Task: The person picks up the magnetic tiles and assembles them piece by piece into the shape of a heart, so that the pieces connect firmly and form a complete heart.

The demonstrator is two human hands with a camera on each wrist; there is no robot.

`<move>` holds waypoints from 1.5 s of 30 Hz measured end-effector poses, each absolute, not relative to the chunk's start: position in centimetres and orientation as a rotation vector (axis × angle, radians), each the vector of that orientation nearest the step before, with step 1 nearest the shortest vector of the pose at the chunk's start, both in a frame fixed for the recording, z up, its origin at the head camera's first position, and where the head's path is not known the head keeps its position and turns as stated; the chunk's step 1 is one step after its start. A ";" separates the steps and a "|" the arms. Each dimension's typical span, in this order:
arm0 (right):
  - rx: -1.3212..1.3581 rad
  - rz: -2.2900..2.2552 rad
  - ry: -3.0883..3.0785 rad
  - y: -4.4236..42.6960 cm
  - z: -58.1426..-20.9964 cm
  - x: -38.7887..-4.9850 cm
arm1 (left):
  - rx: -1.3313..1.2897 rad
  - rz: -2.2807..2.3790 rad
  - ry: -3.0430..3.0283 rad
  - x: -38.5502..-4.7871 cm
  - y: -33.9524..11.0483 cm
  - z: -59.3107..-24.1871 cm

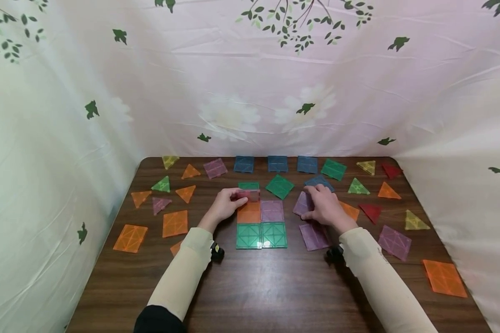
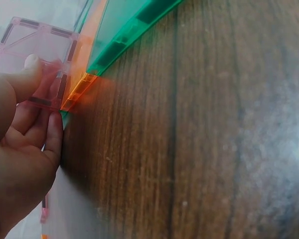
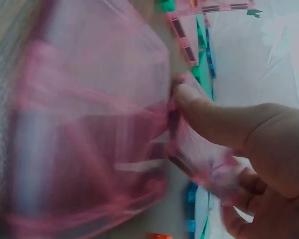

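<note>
My left hand (image 1: pixel 225 206) pinches a translucent pink-purple square magnetic tile (image 2: pixel 20 45) between thumb and fingers. That tile stands upright near the far edge of an orange tile (image 1: pixel 248 214), with a green tile (image 1: pixel 248 185) just behind. Beside the orange one lies a purple tile (image 1: pixel 272 211), and two green square tiles (image 1: pixel 248 236) make the near row of this flat block. On the right, my right hand (image 1: pixel 327 208) grips another purple square tile (image 1: pixel 301 204) by its edges; it looks tilted in the right wrist view. Nearer me lies one more purple tile (image 1: pixel 314 237).
Blue square tiles (image 1: pixel 277 163) line the table's far edge, with a green one (image 1: pixel 279 186) before them. Orange squares (image 1: pixel 131 238) and several triangles lie on the left. More triangles, a purple square (image 1: pixel 395 243) and an orange square (image 1: pixel 444 278) lie right. A printed curtain (image 1: pixel 250 111) surrounds the table.
</note>
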State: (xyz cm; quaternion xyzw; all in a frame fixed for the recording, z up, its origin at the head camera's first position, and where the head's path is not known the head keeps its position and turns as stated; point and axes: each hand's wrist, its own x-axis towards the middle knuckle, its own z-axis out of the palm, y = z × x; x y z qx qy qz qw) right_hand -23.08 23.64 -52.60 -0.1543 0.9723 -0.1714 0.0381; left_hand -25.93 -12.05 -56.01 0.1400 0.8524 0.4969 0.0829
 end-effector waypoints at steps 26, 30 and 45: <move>-0.874 -1.007 2.874 16.3 -51.2 -25.3 | 0.409 1.476 2.495 -26.1 -12.2 -56.0; -0.860 -1.007 2.883 15.5 -51.5 -25.6 | 0.398 1.477 2.509 -26.2 -11.9 -55.8; -0.811 -0.980 2.864 14.8 -51.6 -26.3 | 0.389 1.478 2.509 -26.1 -12.0 -55.7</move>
